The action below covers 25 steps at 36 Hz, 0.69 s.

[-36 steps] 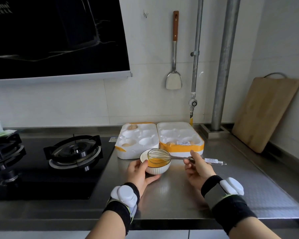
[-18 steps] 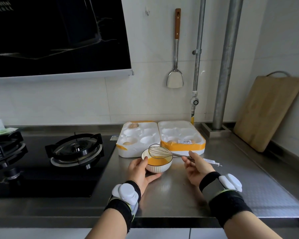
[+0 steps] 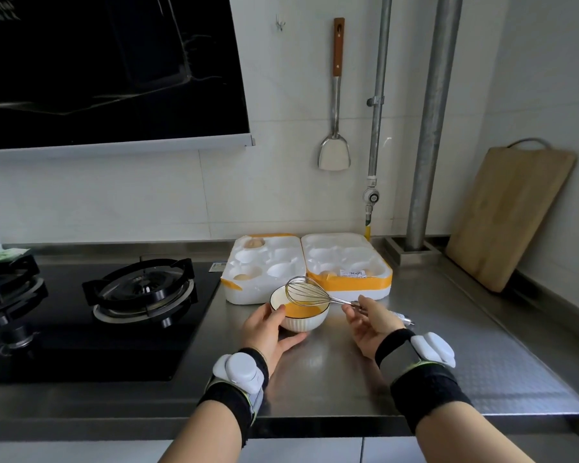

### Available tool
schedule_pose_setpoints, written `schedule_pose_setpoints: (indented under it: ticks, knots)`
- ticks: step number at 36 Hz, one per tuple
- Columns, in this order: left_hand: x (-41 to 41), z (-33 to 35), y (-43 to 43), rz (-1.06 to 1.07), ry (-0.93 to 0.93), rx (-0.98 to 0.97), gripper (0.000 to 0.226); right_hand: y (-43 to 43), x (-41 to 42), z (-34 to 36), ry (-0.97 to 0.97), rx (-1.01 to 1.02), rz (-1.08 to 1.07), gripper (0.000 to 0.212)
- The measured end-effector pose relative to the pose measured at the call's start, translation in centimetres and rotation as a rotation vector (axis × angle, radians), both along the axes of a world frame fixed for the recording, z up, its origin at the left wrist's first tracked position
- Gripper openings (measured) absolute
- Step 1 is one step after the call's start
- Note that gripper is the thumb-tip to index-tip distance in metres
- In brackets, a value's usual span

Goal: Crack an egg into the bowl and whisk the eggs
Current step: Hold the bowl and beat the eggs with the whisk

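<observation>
A white bowl [image 3: 300, 317] of beaten egg stands on the steel bench [image 3: 465, 332], just beside the hob [image 3: 141, 292] edge and the egg carton [image 3: 345, 259]; open bench lies to the right. The left hand [image 3: 268, 332] cups it and the right hand [image 3: 370, 325] pinches the whisk [image 3: 306, 290], lifted slightly since before.

Your bowl [image 3: 301, 324] is white, ribbed outside, with a thin dark rim. The beaten egg [image 3: 306, 309] in it is yellow-orange. The whisk [image 3: 308, 290] is silver wire. The egg tray [image 3: 345, 252] is white with orange tape bands [image 3: 355, 283]. The tabletop [image 3: 482, 345] is grey steel with a fine diamond embossing on your right. Both your wristbands [image 3: 428, 396] are black.
</observation>
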State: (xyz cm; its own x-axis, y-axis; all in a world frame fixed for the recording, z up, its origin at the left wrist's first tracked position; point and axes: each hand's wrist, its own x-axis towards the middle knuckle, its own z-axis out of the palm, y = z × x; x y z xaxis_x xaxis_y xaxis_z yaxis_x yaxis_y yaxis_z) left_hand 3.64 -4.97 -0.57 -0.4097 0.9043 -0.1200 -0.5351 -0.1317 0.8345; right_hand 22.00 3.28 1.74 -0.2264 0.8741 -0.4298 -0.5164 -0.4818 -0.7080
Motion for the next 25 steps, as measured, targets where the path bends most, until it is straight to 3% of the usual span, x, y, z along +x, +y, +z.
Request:
schedule_pose_setpoints:
  ticks: [14,25]
  knots:
    - [0.1,0.4,-0.1,-0.009,-0.068,-0.018,0.014,-1.6,0.1,0.7,-0.163,0.013,0.037,0.027]
    - [0.4,1.5,0.2,0.011,-0.075,-0.117,0.012,-2.2,0.5,2.1,-0.438,0.175,0.016,0.02]
